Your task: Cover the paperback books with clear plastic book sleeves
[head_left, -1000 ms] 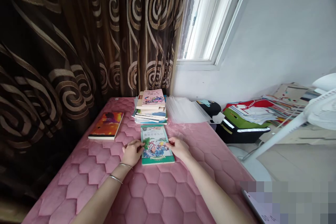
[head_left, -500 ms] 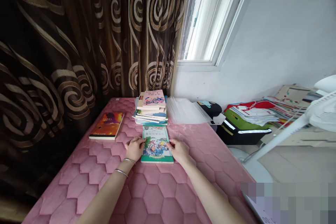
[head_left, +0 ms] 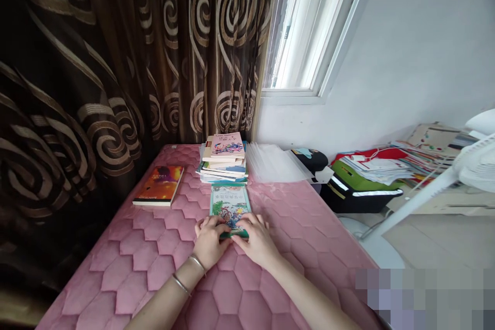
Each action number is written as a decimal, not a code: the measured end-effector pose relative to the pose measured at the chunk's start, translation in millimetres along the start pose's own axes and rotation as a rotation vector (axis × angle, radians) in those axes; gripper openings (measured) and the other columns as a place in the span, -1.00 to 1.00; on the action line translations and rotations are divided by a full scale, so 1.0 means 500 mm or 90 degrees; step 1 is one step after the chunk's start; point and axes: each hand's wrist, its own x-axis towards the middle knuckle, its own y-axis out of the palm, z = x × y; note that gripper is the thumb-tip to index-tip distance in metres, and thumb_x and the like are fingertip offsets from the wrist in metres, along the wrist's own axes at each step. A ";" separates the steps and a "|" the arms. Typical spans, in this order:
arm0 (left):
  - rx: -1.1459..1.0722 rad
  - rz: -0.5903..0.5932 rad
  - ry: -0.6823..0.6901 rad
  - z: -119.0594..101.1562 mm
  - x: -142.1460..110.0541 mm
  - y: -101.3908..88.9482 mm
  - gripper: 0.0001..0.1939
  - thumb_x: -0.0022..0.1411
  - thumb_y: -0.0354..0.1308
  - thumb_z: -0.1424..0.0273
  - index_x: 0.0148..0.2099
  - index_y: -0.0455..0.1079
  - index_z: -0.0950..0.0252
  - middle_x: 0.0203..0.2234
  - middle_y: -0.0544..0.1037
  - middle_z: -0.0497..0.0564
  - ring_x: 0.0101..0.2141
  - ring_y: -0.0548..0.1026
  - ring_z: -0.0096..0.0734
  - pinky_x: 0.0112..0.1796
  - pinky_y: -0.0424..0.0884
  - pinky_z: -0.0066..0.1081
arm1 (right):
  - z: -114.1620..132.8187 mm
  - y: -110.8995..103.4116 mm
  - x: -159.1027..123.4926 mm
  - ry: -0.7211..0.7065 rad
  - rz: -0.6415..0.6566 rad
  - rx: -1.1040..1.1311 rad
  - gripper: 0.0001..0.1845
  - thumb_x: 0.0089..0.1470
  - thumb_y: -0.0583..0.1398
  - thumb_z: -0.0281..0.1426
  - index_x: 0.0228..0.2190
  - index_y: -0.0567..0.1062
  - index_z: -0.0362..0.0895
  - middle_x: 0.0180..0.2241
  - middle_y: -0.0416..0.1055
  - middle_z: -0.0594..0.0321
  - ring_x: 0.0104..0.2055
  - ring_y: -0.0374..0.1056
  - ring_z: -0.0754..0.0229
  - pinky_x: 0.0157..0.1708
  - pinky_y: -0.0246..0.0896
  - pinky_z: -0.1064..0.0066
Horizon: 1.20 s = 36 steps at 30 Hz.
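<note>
A green-bordered picture-cover book lies flat on the pink quilted mattress. At its near left corner is my left hand, fingers on the cover and thumb at the near edge. My right hand grips the near right corner the same way, the two thumbs close together. Just beyond the book's far edge stands a stack of books, topped by a pink-covered book. Farther left lies an orange and dark book, apart from both hands.
Clear plastic sheets lie right of the stack. Past the mattress on the right are a black and green box with papers on it and a white standing fan. A dark patterned curtain hangs behind and to the left.
Both hands have moved from the book's left and right sides to its near edge, coming closer together. The book has hardly moved.
</note>
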 end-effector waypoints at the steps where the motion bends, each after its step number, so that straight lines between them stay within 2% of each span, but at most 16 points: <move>1: 0.001 -0.001 -0.004 0.002 0.002 0.003 -0.82 0.09 0.25 0.30 -0.20 0.52 0.04 -0.09 0.47 -0.01 -0.03 0.34 -0.16 -0.01 0.09 -0.06 | 0.008 0.001 -0.006 -0.010 0.003 0.000 -0.81 0.07 0.21 -0.21 -0.26 0.48 0.00 -0.10 0.37 0.19 -0.05 0.22 0.02 -0.14 0.09 0.23; 6: 0.006 0.001 0.008 0.014 0.005 0.002 -0.82 0.08 0.26 0.32 -0.21 0.52 0.01 -0.09 0.49 -0.04 -0.03 0.35 -0.15 0.00 0.06 -0.04 | 0.009 -0.003 -0.011 -0.030 0.013 -0.025 -0.81 0.08 0.21 -0.20 -0.25 0.49 0.02 -0.08 0.36 0.18 -0.04 0.21 0.01 -0.14 0.08 0.22; 12: 0.027 0.012 0.001 0.071 -0.014 -0.045 -0.81 0.10 0.25 0.34 -0.20 0.54 -0.04 -0.06 0.50 -0.06 -0.02 0.33 -0.15 0.00 0.06 -0.04 | -0.055 -0.034 -0.032 -0.035 0.035 -0.052 -0.80 0.12 0.18 -0.26 -0.19 0.52 0.14 -0.04 0.37 0.24 -0.02 0.20 0.04 -0.12 0.08 0.21; 15: 0.027 0.041 0.002 0.106 -0.022 -0.064 -0.74 0.14 0.22 0.36 -0.13 0.51 -0.11 -0.09 0.52 -0.08 -0.02 0.32 -0.17 -0.01 0.06 -0.06 | -0.084 -0.043 -0.045 -0.031 0.048 -0.049 -0.76 0.16 0.14 -0.30 -0.15 0.51 0.20 -0.03 0.37 0.25 0.00 0.19 0.04 -0.12 0.10 0.20; 21: 0.010 0.055 0.007 0.129 -0.025 -0.059 -0.69 0.20 0.14 0.38 -0.06 0.47 -0.16 -0.09 0.53 -0.10 -0.05 0.32 -0.24 0.00 0.05 -0.10 | -0.099 -0.037 -0.051 -0.049 0.057 -0.049 -0.66 0.19 0.08 -0.36 -0.07 0.46 0.27 0.01 0.36 0.27 0.02 0.20 0.07 -0.10 0.14 0.21; 28: 0.024 0.049 0.011 0.117 -0.034 -0.064 -0.69 0.18 0.13 0.40 -0.09 0.49 -0.12 -0.05 0.49 -0.07 -0.02 0.30 -0.21 0.02 0.04 -0.06 | -0.102 -0.040 -0.054 -0.055 0.071 -0.047 -0.63 0.20 0.05 -0.37 -0.04 0.44 0.27 0.03 0.34 0.26 0.03 0.21 0.05 -0.10 0.14 0.19; 32: 0.065 -0.007 0.023 0.072 -0.039 -0.060 -0.69 0.02 0.25 0.40 -0.14 0.49 0.02 0.06 0.38 -0.02 0.06 0.23 -0.08 0.04 0.01 0.01 | -0.075 -0.044 -0.050 -0.039 0.074 -0.041 -0.69 0.08 0.19 -0.22 -0.10 0.46 0.13 0.06 0.31 0.23 0.04 0.19 0.02 -0.11 0.15 0.18; 36: 0.048 0.000 0.051 0.017 -0.020 -0.030 -0.75 0.01 0.29 0.33 -0.19 0.47 0.10 0.01 0.41 0.00 0.01 0.27 -0.09 0.04 0.03 0.01 | -0.023 -0.030 -0.036 -0.024 0.064 -0.044 -0.69 0.00 0.26 -0.16 -0.20 0.46 0.02 0.06 0.30 0.19 0.05 0.17 -0.02 -0.09 0.13 0.16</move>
